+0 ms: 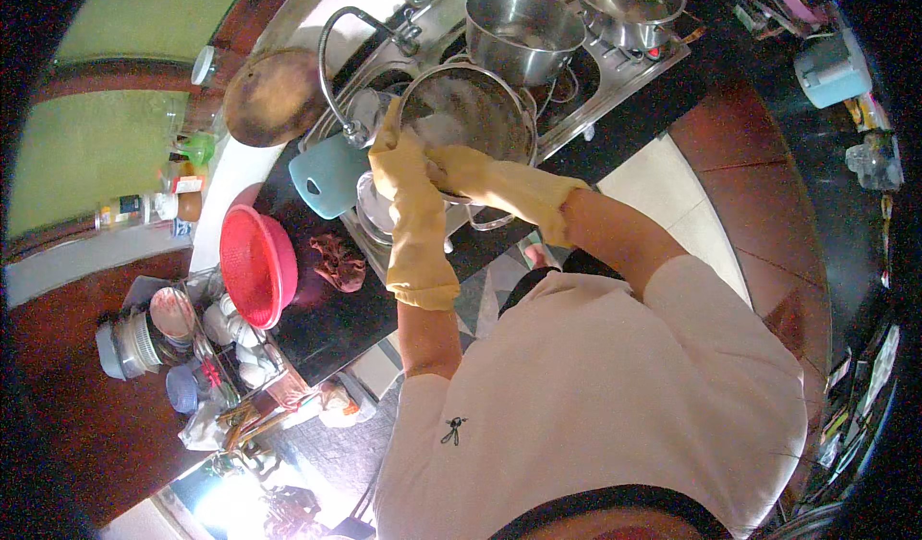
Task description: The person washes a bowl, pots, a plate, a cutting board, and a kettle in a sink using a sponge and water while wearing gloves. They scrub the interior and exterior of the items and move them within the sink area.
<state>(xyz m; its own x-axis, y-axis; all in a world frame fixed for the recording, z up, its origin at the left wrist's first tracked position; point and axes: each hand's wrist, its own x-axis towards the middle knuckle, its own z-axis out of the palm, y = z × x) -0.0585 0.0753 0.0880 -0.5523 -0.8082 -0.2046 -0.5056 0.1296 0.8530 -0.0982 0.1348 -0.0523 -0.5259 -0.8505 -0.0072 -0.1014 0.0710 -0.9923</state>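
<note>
Long yellow rubber gloves cover both hands and forearms. A large steel pot (479, 104) is tilted over the sink, its opening towards me. My left hand (392, 133) is at the pot's left rim, its fingers gripping the edge. My right hand (450, 165) is at the near part of the rim and partly inside the pot; whether it holds a scrubber cannot be told. The curved metal faucet (324, 65) arches down just left of the pot. A blue-green cutting board (331, 176) leans at the sink's left edge.
Two more steel pots (524, 32) (627, 0) stand at the back right. A round wooden board (274, 97) leans behind the faucet. On the dark counter (324, 338) are a red plastic basket (252, 266) and a crumpled brown cloth (337, 263), near a dish rack with bowls (234, 324).
</note>
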